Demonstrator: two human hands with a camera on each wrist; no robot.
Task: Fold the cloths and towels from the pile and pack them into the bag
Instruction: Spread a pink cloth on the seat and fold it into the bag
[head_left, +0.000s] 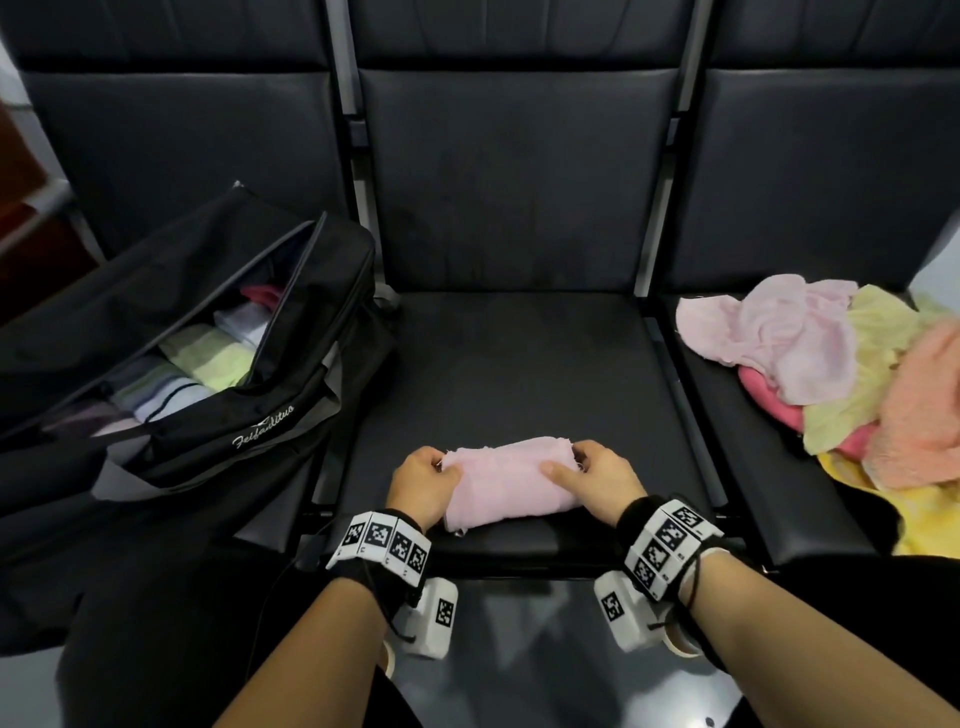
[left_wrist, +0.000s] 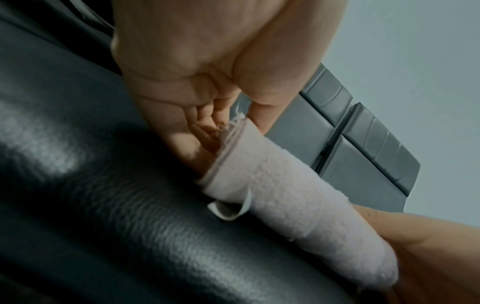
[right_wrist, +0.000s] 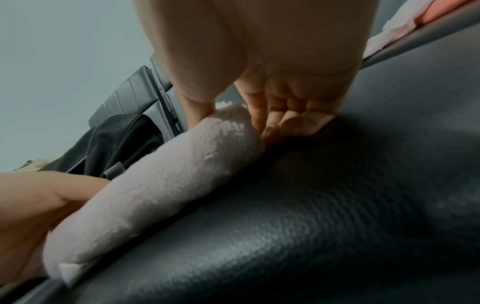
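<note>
My left hand and right hand grip a folded pink towel. It lies on the middle seat.

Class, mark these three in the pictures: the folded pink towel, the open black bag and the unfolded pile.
folded pink towel (head_left: 506, 480), head view: middle of its top face.
black bag (head_left: 260, 441), head view: front wall by the lettering.
unfolded pile (head_left: 802, 343), head view: pale pink cloth on top.

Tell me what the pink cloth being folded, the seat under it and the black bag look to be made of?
Pink cloth: soft terry or fleece, judging by its fuzzy nap and a frayed edge in the wrist views.
Seat: black leather or imitation leather; pebbled grain with a dull sheen. Which one, I cannot tell.
Black bag: thin woven synthetic, probably nylon or polyester; smooth, slightly glossy, and it sags.
</note>
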